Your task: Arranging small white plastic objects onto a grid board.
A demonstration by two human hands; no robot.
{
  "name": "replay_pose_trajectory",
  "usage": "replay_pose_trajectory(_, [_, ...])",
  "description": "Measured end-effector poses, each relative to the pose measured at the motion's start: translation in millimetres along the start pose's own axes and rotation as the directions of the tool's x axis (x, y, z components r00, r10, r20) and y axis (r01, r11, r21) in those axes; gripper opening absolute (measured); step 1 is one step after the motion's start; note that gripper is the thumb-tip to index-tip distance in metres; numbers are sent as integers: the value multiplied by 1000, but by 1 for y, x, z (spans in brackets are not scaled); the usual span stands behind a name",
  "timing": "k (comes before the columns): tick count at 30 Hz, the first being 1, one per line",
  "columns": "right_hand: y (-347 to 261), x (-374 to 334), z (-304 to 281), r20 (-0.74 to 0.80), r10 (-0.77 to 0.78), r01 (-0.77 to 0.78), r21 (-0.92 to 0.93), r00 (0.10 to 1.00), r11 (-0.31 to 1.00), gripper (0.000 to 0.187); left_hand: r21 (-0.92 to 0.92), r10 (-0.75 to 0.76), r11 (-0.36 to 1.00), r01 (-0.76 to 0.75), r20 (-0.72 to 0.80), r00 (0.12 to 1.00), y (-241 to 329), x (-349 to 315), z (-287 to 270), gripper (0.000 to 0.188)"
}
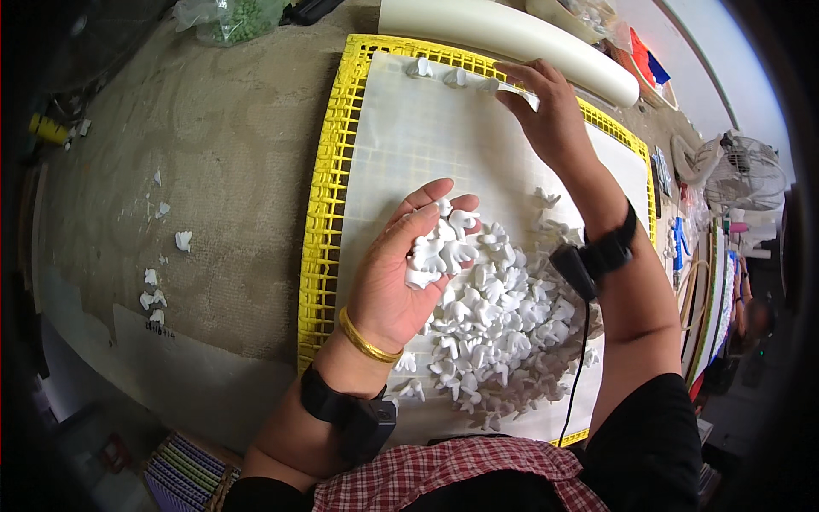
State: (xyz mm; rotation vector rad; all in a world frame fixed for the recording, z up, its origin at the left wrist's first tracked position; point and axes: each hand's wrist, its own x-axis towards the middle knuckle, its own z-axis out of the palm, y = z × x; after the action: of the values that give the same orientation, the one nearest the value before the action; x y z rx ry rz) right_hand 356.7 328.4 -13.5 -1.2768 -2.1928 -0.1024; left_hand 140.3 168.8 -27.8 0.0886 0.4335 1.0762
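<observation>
My left hand [388,264] is cupped palm up, its fingers curled round a handful of small white lobed pieces [439,252]. Beyond it, my right hand [550,111] reaches to the far edge of a yellow mesh tray [326,205]. Its thumb and fingers close about a white lobed piece [490,84] at the end of a short row. To its left in that row stand another white piece [455,78] and a further one [419,67]. A big heap of similar white pieces [503,316] lies on the pale sheet [401,136] lining the tray, below my hands.
A long cream roll [512,38] lies behind the tray. Broken white bits [183,241] are scattered on the worn tabletop [230,171] at left. A bag of green pieces [239,19] sits at the far left, a fan [744,173] at right. A black cable [580,367] hangs from my right wrist.
</observation>
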Motion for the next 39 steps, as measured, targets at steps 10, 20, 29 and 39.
replay_pose_trajectory(10, [-103, -38, -58, 463, -245, -49, 537, 852, 842, 31, -51, 13, 999, -11, 47, 999, -4, 1, -5, 34])
replay_pose_trajectory(20, [-101, -54, -49, 543, 69, -547, 825, 837, 142, 16, 151, -182, 973, 175, 39, 982, -3, -4, -3, 40])
replay_pose_trajectory(29, [-104, -60, -54, 453, 88, -434, 755, 887, 492, 21, 182, -210, 963, 199, 43, 977, -2, -7, 3, 41])
replay_pose_trajectory(39, [-121, -51, -88, 457, -33, -218, 485, 889, 847, 34, 220, -112, 968, 121, -51, 992, -2, -6, 7, 22])
